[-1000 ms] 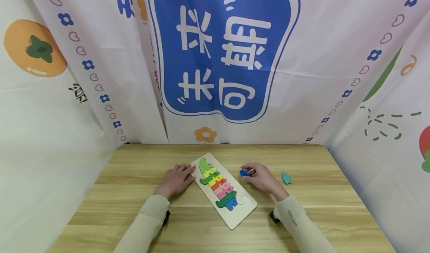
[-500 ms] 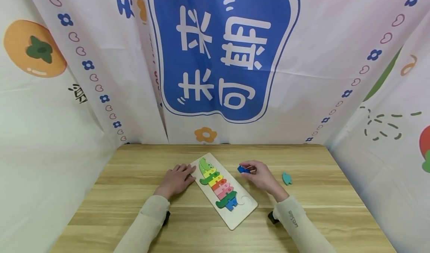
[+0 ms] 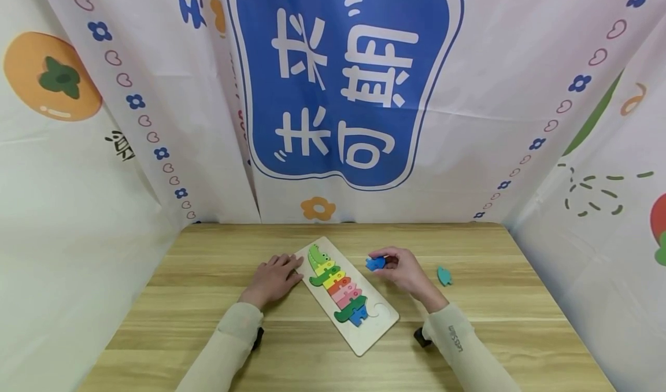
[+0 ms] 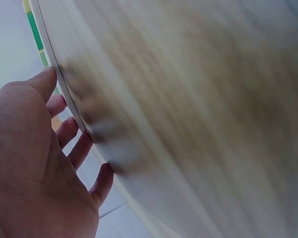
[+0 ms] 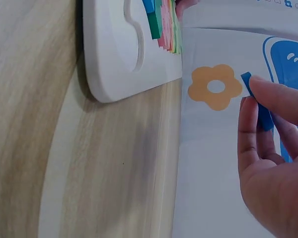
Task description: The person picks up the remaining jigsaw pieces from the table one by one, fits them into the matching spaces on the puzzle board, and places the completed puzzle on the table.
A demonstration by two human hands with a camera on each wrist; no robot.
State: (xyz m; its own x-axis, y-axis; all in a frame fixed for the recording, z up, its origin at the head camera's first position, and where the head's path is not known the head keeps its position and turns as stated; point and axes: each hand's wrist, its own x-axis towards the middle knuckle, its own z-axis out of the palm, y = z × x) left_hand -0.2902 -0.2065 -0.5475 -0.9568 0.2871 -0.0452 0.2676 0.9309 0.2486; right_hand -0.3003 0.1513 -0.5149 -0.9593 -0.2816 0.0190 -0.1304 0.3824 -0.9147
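Note:
A pale wooden puzzle board point(image 3: 362, 344) lies slanted on the table, bearing a crocodile puzzle point(image 3: 337, 279) of green, yellow, orange, pink and blue pieces. At its lower right end a curved recess point(image 3: 384, 311) shows bare wood. My left hand point(image 3: 272, 277) rests at the board's upper left edge, fingers extended and touching it, as the left wrist view also shows. Right of the board, my right hand point(image 3: 403, 269) pinches a blue puzzle piece point(image 3: 375, 263) between thumb and fingers, above the table. In the right wrist view the blue piece point(image 5: 258, 104) appears edge-on.
A teal puzzle piece point(image 3: 444, 276) lies on the wooden table point(image 3: 291, 357) to the right of my right hand. Printed white cloth point(image 3: 468, 166) hangs behind the table and along both sides.
My right hand has turned the blue piece so more of its flat face shows, shifting it slightly left and up. The left hand and the board stay put.

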